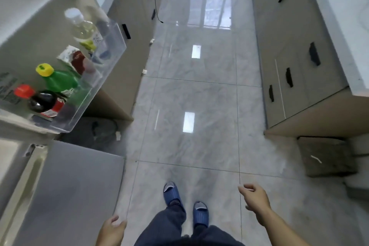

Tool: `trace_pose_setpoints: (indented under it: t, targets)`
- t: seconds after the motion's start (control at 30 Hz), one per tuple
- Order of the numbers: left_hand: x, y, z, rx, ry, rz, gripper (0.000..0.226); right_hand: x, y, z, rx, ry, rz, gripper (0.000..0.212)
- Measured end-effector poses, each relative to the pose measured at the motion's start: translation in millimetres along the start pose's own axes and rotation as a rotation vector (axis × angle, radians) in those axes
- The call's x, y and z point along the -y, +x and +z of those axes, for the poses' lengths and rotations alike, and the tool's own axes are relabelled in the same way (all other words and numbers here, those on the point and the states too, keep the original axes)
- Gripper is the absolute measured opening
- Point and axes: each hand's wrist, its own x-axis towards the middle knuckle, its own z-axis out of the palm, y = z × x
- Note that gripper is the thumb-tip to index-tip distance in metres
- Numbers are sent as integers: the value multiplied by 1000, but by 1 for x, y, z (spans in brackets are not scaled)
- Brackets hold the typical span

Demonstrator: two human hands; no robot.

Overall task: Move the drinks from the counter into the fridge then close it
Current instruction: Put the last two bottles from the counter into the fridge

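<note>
So I'm looking down at a glossy grey tiled floor (199,96) with my blue slippers (172,192) in view. Both hands are empty: left hand (111,231) hangs low with its fingers loosely curled, right hand (255,197) is out to the side, relaxed too. The fridge door (50,6) stands open on my left, and its clear door shelf (111,56) holds the drinks in a row: a dark cola bottle (44,102) with a red cap, a green bottle (60,80) with a yellow cap, a small carton (73,58), and a clear bottle (83,28) with a white cap. Grey cabinets (289,46) run along the right.
</note>
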Motion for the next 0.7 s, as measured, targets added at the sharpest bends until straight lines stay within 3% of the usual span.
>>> trace_pose_setpoints:
  t: [0.13, 0.27, 0.47, 0.7]
  targets:
    - [-53, 27, 4, 117, 213, 159, 44, -10, -7, -7, -51, 33, 97, 25]
    - [-128, 50, 17, 192, 240, 302, 41, -14, -6, -10, -94, 56, 159, 30]
    - [-232, 81, 38, 247, 175, 332, 37, 0, 18, -12, -110, 160, 250, 23]
    - [-324, 100, 77, 166, 119, 311, 36, 66, 105, -48, -73, 142, 279, 17]
